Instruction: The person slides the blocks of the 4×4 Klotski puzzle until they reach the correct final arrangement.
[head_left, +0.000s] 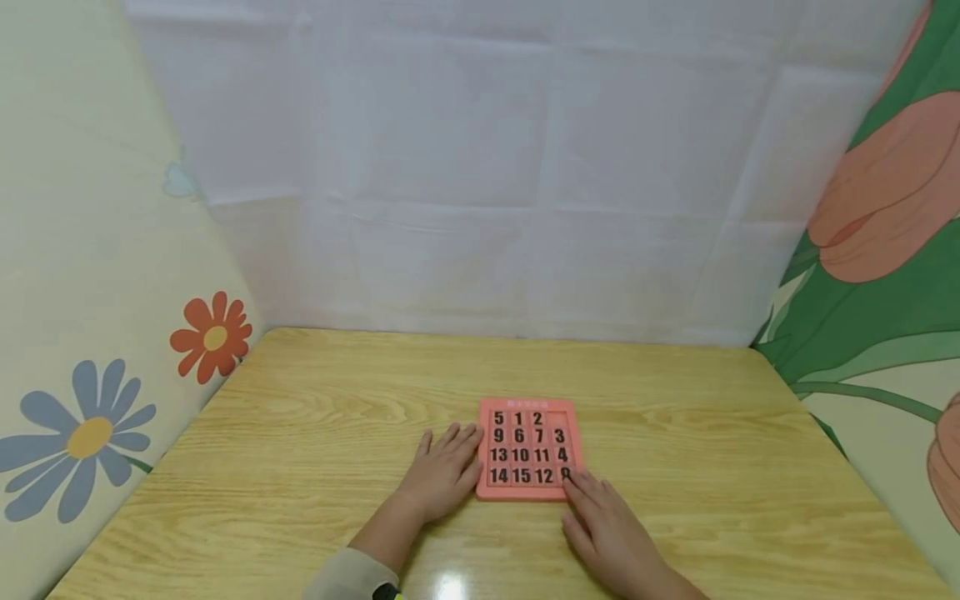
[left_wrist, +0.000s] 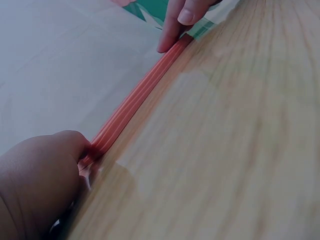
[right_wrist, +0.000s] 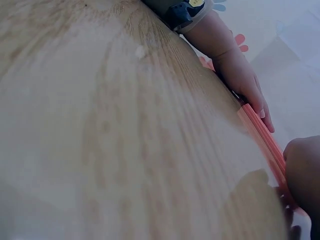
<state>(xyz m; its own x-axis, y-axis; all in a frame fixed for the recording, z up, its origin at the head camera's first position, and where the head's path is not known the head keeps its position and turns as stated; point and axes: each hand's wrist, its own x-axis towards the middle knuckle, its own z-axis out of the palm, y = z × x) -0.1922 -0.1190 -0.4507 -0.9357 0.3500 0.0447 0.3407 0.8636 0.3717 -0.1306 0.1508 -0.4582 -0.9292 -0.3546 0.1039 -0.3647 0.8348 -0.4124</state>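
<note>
A pink number slide puzzle [head_left: 527,495] lies flat on the wooden table, its square tiles marked with black numerals. The top right cell has no tile. Along the puzzle's left edge rests my left hand [head_left: 442,475], fingers extended and fingertips right at the frame. My right hand [head_left: 611,533] is at the lower right corner, with a fingertip over the bottom right tile [head_left: 566,474] and partly covering its numeral. In the left wrist view the puzzle's front side [left_wrist: 130,102] shows edge-on between both hands. The right wrist view also has its side [right_wrist: 262,132], close to the table surface.
The wood-grain table [head_left: 337,392] extends around the puzzle on all sides. Behind it hangs a creased white cloth [head_left: 465,167]. Flower-printed panels stand at the left [head_left: 90,275] and right [head_left: 885,350]. A dark band with yellow [right_wrist: 185,11] is at the left wrist.
</note>
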